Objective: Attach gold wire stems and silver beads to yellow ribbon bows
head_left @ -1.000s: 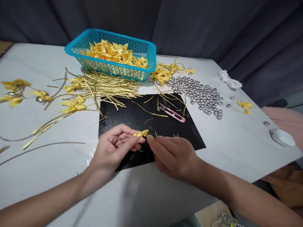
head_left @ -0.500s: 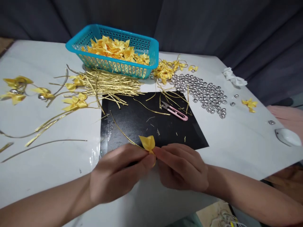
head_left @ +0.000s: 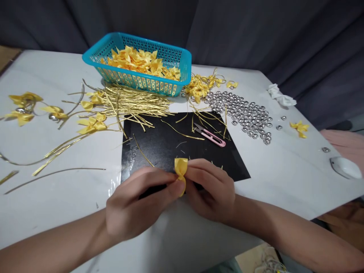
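Observation:
A small yellow ribbon bow (head_left: 181,167) is pinched at its middle between both hands, over the near edge of the black mat (head_left: 159,148). My left hand (head_left: 139,203) is closed on it from the left, thumb and forefinger at the knot. From the right, my right hand (head_left: 212,189) is closed with its fingertips against the same bow. A gold tie (head_left: 143,153) runs from my left fingers across the mat. Pink-handled snips (head_left: 212,137) and loose gold ties lie farther back on the mat.
A blue basket (head_left: 186,68) of yellow bows stands at the back. Before it lies a pile of gold ties (head_left: 136,101). Silver beads (head_left: 241,112) are heaped right of centre. More bows (head_left: 92,123) lie left. A white dish (head_left: 346,168) and a person's pink clothing are at the right.
The bow has turned more upright, showing a flatter loop on top. My right hand has shifted slightly left and up, and the view has moved a little.

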Available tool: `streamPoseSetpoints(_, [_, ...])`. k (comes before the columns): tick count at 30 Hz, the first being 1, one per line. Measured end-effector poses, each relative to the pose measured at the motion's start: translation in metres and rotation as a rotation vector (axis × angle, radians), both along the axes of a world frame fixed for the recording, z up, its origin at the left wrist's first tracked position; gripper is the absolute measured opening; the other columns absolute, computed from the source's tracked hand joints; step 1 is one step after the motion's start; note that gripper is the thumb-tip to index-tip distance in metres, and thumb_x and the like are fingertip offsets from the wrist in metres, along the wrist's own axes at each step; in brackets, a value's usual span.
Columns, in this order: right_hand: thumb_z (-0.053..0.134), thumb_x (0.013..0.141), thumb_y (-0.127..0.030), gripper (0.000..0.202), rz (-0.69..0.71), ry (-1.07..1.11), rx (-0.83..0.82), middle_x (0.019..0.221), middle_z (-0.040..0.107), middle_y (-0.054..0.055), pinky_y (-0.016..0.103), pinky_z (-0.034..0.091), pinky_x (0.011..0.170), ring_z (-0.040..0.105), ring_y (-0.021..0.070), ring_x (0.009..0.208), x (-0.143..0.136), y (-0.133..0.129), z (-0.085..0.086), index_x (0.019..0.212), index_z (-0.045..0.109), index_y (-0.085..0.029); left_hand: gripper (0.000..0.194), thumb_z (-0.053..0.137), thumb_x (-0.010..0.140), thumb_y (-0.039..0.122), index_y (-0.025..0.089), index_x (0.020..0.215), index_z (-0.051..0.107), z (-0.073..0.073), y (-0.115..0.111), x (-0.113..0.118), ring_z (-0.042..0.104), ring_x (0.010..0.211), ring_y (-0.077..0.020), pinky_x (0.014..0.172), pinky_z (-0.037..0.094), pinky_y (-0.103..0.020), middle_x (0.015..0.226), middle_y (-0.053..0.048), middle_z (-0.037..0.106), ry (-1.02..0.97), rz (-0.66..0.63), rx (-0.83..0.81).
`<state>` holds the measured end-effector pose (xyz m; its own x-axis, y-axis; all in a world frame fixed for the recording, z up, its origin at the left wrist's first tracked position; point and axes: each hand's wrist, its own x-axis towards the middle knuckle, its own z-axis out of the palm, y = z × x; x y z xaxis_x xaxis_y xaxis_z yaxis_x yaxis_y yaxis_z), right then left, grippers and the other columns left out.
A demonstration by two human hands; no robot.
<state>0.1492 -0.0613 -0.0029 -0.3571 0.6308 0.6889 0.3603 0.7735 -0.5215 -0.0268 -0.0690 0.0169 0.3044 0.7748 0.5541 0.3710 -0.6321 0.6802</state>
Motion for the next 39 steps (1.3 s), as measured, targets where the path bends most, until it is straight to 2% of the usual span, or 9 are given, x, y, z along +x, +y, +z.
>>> streamPoseSetpoints(5, [0.05,0.084,-0.003,0.018,0.015,0.003,-0.053,0.083,0.067,0.008,0.021,0.054,0.065,0.062,0.0121,0.073,0.0,-0.002,-0.001,0.094,0.059,-0.013,0.018,0.054,0.085,0.005,0.018,0.091,0.064,-0.004,0.001,-0.002,0.067,0.068,-0.0117,0.062,0.056,-0.02,0.08,-0.003,0.072,0.044,-0.092,0.19])
streamPoseSetpoints(12, [0.049,0.082,-0.003,0.018,0.006,-0.033,-0.051,0.081,0.066,0.007,0.021,0.054,0.064,0.062,0.0126,0.072,0.001,-0.003,0.001,0.093,0.059,-0.013,0.021,0.057,0.08,0.001,0.019,0.09,0.062,-0.008,-0.001,0.002,0.067,0.069,-0.0112,0.066,0.055,-0.021,0.08,-0.003,0.073,-0.058,-0.059,0.055])
streamPoseSetpoints(15, [0.053,0.079,-0.001,0.019,-0.069,-0.065,0.018,0.08,0.067,0.008,0.02,0.054,0.066,0.064,0.0128,0.073,0.001,-0.002,0.003,0.093,0.059,-0.012,0.024,0.062,0.076,0.0,0.019,0.091,0.063,-0.015,-0.003,0.004,0.066,0.071,-0.0104,0.068,0.053,-0.02,0.081,0.0,0.072,-0.13,0.01,-0.004])
streamPoseSetpoints(18, [0.054,0.079,-0.002,0.018,-0.134,-0.128,0.063,0.074,0.067,0.006,0.019,0.052,0.059,0.062,0.0116,0.064,0.001,-0.003,0.003,0.094,0.06,-0.01,0.027,0.065,0.075,0.001,0.023,0.091,0.066,-0.021,-0.004,0.006,0.066,0.071,-0.0106,0.067,0.052,-0.021,0.081,0.003,0.072,-0.176,0.124,-0.065])
streamPoseSetpoints(21, [0.05,0.083,-0.005,0.016,-0.171,-0.243,0.07,0.069,0.065,0.005,0.019,0.049,0.052,0.06,0.0113,0.058,0.002,-0.003,0.004,0.095,0.059,-0.01,0.019,0.066,0.077,0.008,0.025,0.086,0.068,-0.021,-0.003,0.009,0.066,0.064,-0.0098,0.061,0.052,-0.02,0.076,0.005,0.073,-0.164,0.26,-0.195])
streamPoseSetpoints(24, [0.045,0.085,-0.007,0.016,-0.205,-0.378,0.127,0.067,0.063,0.004,0.02,0.047,0.051,0.059,0.0126,0.059,0.005,0.001,0.007,0.093,0.059,-0.012,0.008,0.065,0.078,0.017,0.024,0.08,0.069,-0.018,0.002,0.012,0.066,0.061,-0.0091,0.06,0.053,-0.016,0.072,0.005,0.073,-0.203,0.292,-0.374])
streamPoseSetpoints(26, [0.041,0.088,-0.009,0.018,-0.181,-0.478,0.148,0.065,0.06,0.003,0.02,0.044,0.05,0.056,0.0125,0.058,0.008,0.005,0.01,0.089,0.058,-0.013,0.002,0.067,0.076,0.021,0.021,0.077,0.068,-0.016,0.008,0.013,0.066,0.062,-0.0101,0.059,0.053,-0.016,0.072,0.003,0.072,-0.257,0.256,-0.49])
streamPoseSetpoints(31, [0.032,0.093,-0.009,0.027,-0.071,-0.628,0.147,0.061,0.05,0.0,0.022,0.033,0.045,0.045,0.0109,0.052,0.014,0.014,0.018,0.08,0.055,-0.014,0.012,0.071,0.071,0.027,0.016,0.073,0.067,-0.015,0.02,0.012,0.063,0.061,-0.0121,0.053,0.049,-0.017,0.067,-0.001,0.069,-0.321,0.142,-0.795])
streamPoseSetpoints(39, [0.036,0.093,-0.009,0.026,-0.041,-0.469,0.204,0.061,0.052,0.0,0.02,0.04,0.049,0.049,0.0108,0.055,0.016,0.016,0.022,0.075,0.052,-0.017,0.016,0.072,0.07,0.029,0.015,0.065,0.066,-0.002,0.029,0.011,0.058,0.056,-0.0115,0.057,0.048,-0.021,0.057,0.0,0.064,-0.433,-0.039,-1.094])
